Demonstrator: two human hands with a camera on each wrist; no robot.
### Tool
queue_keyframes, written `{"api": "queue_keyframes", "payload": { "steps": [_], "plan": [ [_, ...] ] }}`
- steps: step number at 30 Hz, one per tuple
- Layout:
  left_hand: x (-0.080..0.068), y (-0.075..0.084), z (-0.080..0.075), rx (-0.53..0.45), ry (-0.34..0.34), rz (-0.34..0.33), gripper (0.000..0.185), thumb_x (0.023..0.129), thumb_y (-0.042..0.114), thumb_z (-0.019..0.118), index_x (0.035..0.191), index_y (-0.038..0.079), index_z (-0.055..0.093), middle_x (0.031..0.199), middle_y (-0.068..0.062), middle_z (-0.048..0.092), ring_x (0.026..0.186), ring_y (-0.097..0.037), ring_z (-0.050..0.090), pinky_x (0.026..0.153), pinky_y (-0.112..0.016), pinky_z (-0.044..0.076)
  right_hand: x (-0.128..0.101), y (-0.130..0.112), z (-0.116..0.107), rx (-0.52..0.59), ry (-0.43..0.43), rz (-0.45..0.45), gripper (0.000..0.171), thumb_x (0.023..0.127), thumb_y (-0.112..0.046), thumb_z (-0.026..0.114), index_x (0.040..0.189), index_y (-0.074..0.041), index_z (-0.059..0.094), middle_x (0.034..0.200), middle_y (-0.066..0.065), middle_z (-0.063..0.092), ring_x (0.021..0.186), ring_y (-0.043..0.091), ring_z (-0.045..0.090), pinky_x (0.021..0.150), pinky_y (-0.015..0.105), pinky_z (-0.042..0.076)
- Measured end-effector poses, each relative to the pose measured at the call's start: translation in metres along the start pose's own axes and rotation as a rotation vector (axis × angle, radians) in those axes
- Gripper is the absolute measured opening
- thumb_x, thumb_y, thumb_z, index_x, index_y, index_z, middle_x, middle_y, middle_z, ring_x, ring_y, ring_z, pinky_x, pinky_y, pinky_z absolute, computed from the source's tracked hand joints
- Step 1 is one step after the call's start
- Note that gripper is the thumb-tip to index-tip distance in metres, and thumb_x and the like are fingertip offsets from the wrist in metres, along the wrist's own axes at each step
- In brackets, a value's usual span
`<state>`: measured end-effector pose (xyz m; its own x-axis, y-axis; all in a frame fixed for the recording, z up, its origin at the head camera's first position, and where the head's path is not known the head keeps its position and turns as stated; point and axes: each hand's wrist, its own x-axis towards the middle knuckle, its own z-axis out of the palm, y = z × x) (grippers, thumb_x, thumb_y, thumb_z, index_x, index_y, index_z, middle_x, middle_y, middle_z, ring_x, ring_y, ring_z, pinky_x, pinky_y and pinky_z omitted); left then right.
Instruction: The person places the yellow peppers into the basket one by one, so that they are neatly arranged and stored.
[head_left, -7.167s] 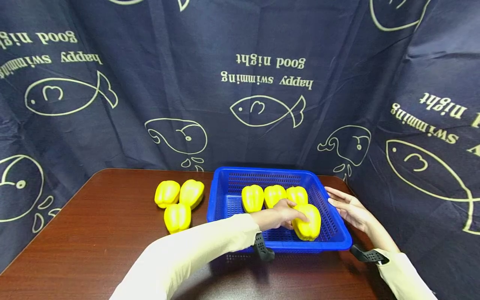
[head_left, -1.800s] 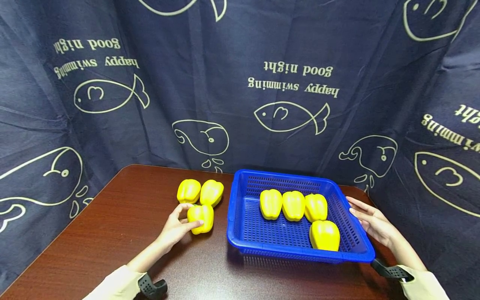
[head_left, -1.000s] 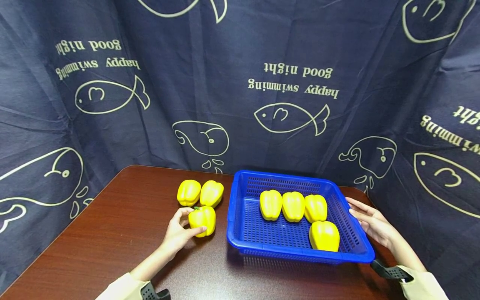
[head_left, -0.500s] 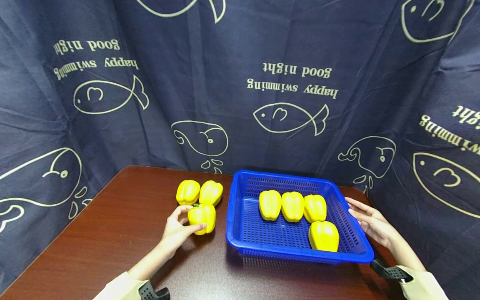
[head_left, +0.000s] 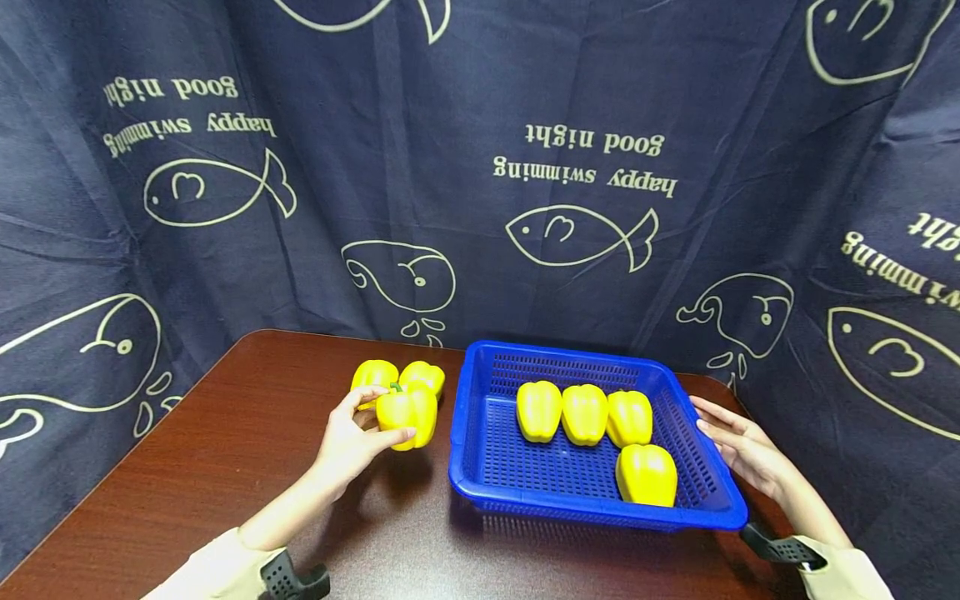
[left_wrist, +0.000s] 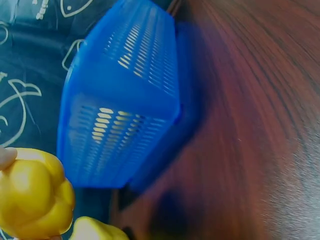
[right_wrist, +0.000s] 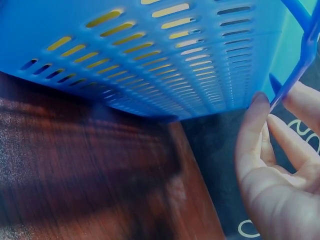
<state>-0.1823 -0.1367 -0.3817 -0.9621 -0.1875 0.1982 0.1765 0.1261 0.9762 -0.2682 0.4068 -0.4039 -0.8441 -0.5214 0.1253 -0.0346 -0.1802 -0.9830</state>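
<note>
Backdrop: dark navy fabric curtain (head_left: 420, 167), hung in loose folds, closing off the back and both sides.
Print: cream outline drawings of fish (head_left: 581, 236) and whales (head_left: 397, 279) scattered over the cloth.
Lettering: cream words "good night" and "happy swimming" (head_left: 585, 162), printed upside down, repeated at left and right.
Furniture: dark reddish-brown wooden desk (head_left: 247, 417) with glossy top, visible grain and a rounded far left corner, pushed up against the cloth.
Light: even and soft, from above; faint sheen on the wood, short dim shadows.
Floor, windows: out of view, covered by the cloth.
</note>
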Motion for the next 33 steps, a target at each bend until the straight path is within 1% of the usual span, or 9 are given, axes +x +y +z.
{"api": "queue_keyframes", "payload": {
  "steps": [3, 5, 9, 14, 18, 20, 25, 31, 33],
  "plan": [
    [0.001, 0.009, 0.003, 0.0, -0.011, 0.005, 0.058, 0.068, -0.005, 0.081, 0.117, -0.001, 0.051, 0.115, -0.013, 0.055, 0.091, -0.012, 0.061, 0.08, -0.017, 0.052, -0.001, 0.0, 0.0, 0.01, -0.005, -0.012, 0.047, 0.102, 0.003, 0.032, 0.134, -0.024, 0.055, 0.125, -0.009, 0.063, 0.107, 0.011, 0.066, 0.086, 0.026, 0.055],
    [0.002, 0.014, 0.007, 0.019, -0.016, 0.006, 0.058, 0.068, -0.003, 0.081, 0.118, -0.001, 0.051, 0.117, -0.014, 0.055, 0.095, -0.017, 0.062, 0.081, -0.016, 0.051, -0.001, 0.0, 0.0, 0.012, -0.008, -0.021, 0.048, 0.101, 0.003, 0.032, 0.134, -0.023, 0.054, 0.126, -0.009, 0.063, 0.107, 0.011, 0.065, 0.086, 0.025, 0.055],
    [0.005, 0.023, 0.016, 0.04, -0.027, 0.01, 0.058, 0.067, -0.002, 0.082, 0.117, 0.0, 0.051, 0.117, -0.014, 0.053, 0.103, -0.027, 0.062, 0.08, -0.017, 0.051, -0.001, 0.0, -0.001, 0.015, -0.014, -0.032, 0.048, 0.101, 0.004, 0.032, 0.135, -0.022, 0.054, 0.126, -0.008, 0.063, 0.108, 0.011, 0.065, 0.086, 0.026, 0.055],
    [0.008, 0.033, 0.03, 0.041, -0.049, -0.004, 0.058, 0.068, 0.001, 0.082, 0.118, 0.002, 0.052, 0.121, -0.014, 0.052, 0.107, -0.031, 0.059, 0.08, -0.024, 0.051, -0.001, 0.001, -0.001, 0.009, 0.002, -0.017, 0.047, 0.101, 0.003, 0.033, 0.134, -0.024, 0.055, 0.125, -0.009, 0.063, 0.107, 0.012, 0.066, 0.086, 0.026, 0.056],
    [0.01, 0.04, 0.042, 0.02, -0.091, -0.029, 0.056, 0.069, 0.004, 0.082, 0.116, 0.006, 0.052, 0.121, -0.013, 0.051, 0.11, -0.031, 0.058, 0.081, -0.027, 0.052, 0.0, 0.0, 0.0, -0.012, 0.029, 0.007, 0.046, 0.102, 0.001, 0.034, 0.132, -0.026, 0.056, 0.124, -0.011, 0.064, 0.105, 0.012, 0.067, 0.085, 0.026, 0.056],
    [0.011, 0.044, 0.049, 0.008, -0.108, -0.039, 0.056, 0.068, 0.006, 0.083, 0.115, 0.007, 0.053, 0.118, -0.012, 0.051, 0.109, -0.03, 0.059, 0.081, -0.028, 0.052, 0.0, -0.001, 0.0, -0.012, 0.029, 0.009, 0.046, 0.102, 0.001, 0.034, 0.132, -0.026, 0.055, 0.124, -0.011, 0.064, 0.106, 0.011, 0.066, 0.085, 0.026, 0.056],
    [0.013, 0.051, 0.068, -0.032, -0.167, -0.064, 0.056, 0.067, 0.004, 0.083, 0.115, 0.007, 0.055, 0.117, -0.013, 0.052, 0.1, -0.026, 0.063, 0.08, -0.031, 0.055, 0.001, -0.001, 0.001, -0.007, 0.027, 0.0, 0.045, 0.102, 0.001, 0.034, 0.133, -0.025, 0.055, 0.125, -0.011, 0.063, 0.106, 0.011, 0.066, 0.085, 0.026, 0.056],
    [0.015, 0.053, 0.093, -0.039, -0.233, -0.095, 0.055, 0.067, 0.004, 0.082, 0.115, 0.006, 0.055, 0.121, -0.016, 0.052, 0.087, -0.022, 0.065, 0.072, -0.026, 0.053, 0.0, 0.001, 0.0, -0.008, 0.034, -0.003, 0.046, 0.102, 0.002, 0.034, 0.133, -0.025, 0.054, 0.125, -0.011, 0.063, 0.106, 0.011, 0.066, 0.085, 0.026, 0.056],
    [0.015, 0.054, 0.101, -0.019, -0.242, -0.1, 0.055, 0.067, 0.007, 0.083, 0.115, 0.007, 0.056, 0.122, -0.016, 0.052, 0.087, -0.023, 0.066, 0.073, -0.026, 0.053, 0.0, 0.002, 0.0, -0.01, 0.045, 0.002, 0.046, 0.102, 0.001, 0.034, 0.133, -0.025, 0.055, 0.124, -0.011, 0.064, 0.105, 0.012, 0.067, 0.084, 0.026, 0.056]
  ]
}}
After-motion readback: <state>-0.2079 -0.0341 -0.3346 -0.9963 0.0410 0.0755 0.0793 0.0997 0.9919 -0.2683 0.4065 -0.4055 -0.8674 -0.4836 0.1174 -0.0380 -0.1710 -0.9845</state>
